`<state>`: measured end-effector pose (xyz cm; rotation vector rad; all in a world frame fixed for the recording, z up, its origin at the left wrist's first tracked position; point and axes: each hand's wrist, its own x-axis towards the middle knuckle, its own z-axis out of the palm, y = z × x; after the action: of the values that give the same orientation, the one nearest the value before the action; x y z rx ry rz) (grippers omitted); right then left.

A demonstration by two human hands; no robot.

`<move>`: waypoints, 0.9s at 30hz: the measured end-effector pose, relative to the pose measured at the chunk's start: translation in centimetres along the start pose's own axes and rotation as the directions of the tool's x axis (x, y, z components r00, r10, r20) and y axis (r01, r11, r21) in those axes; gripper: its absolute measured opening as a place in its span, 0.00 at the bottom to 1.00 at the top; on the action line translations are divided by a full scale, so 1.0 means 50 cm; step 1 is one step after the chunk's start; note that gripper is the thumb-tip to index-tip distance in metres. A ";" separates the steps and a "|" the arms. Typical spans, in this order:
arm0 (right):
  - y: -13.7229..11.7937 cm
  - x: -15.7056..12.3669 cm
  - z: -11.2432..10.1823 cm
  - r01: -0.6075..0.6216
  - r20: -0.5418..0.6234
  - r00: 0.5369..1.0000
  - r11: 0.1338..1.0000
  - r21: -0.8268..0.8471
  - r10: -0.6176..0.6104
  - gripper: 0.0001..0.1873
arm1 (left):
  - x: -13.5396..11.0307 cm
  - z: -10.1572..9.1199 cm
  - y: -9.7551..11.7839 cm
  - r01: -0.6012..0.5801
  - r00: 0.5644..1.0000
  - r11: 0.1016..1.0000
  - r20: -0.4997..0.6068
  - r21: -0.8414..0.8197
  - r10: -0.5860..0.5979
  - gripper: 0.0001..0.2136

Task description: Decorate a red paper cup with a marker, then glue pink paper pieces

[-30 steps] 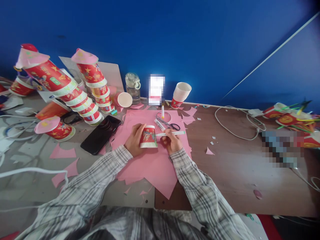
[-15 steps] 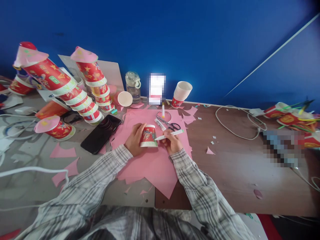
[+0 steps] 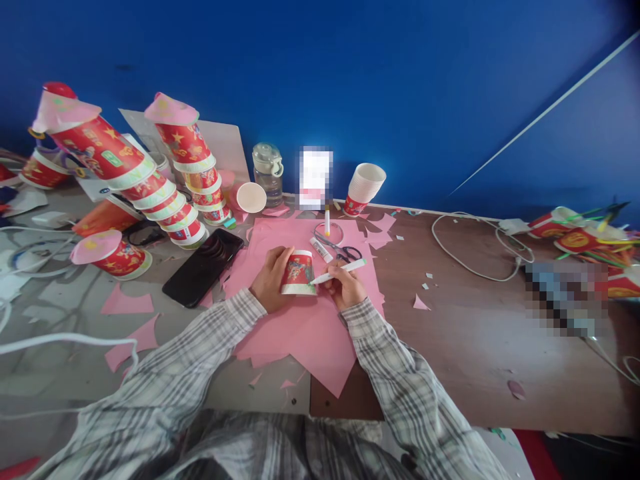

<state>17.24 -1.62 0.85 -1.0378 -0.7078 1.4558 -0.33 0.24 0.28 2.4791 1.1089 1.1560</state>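
Observation:
My left hand is closed around the left side of a red printed paper cup, its wide white band toward me. In my right hand is a white marker pen, pinched between the fingers. Its green tip meets the white band at the lower right of the cup, where a little green shows. Beneath both hands lies pink paper. Just beyond them are a glue stick, a pair of scissors and a second marker standing near the scissors.
Two towers of red cups with pink paper cones stand at left, one tower farther back. A black phone lies by them. Behind are a water bottle and a cup stack. A white cable loops at right.
The marker tip has shifted slightly down along the cup's white band. Both hands keep their grips, and the rest of the scene moves only slightly with the camera.

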 end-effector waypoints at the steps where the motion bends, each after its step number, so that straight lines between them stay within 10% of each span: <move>1: 0.000 -0.001 0.000 -0.004 0.021 1.000 1.000 -0.003 0.004 0.10 | 0.000 0.000 0.000 0.003 1.000 1.000 0.000 -0.004 -0.003 0.35; 27: -0.018 -0.011 0.000 -0.006 0.067 0.998 0.998 -0.059 0.010 0.08 | 0.001 0.001 -0.003 -0.026 0.999 1.000 0.025 -0.010 0.026 0.34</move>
<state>17.59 -2.02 1.74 -1.0416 -0.7993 1.4903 -0.37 0.38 0.19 2.5007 1.0653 1.1318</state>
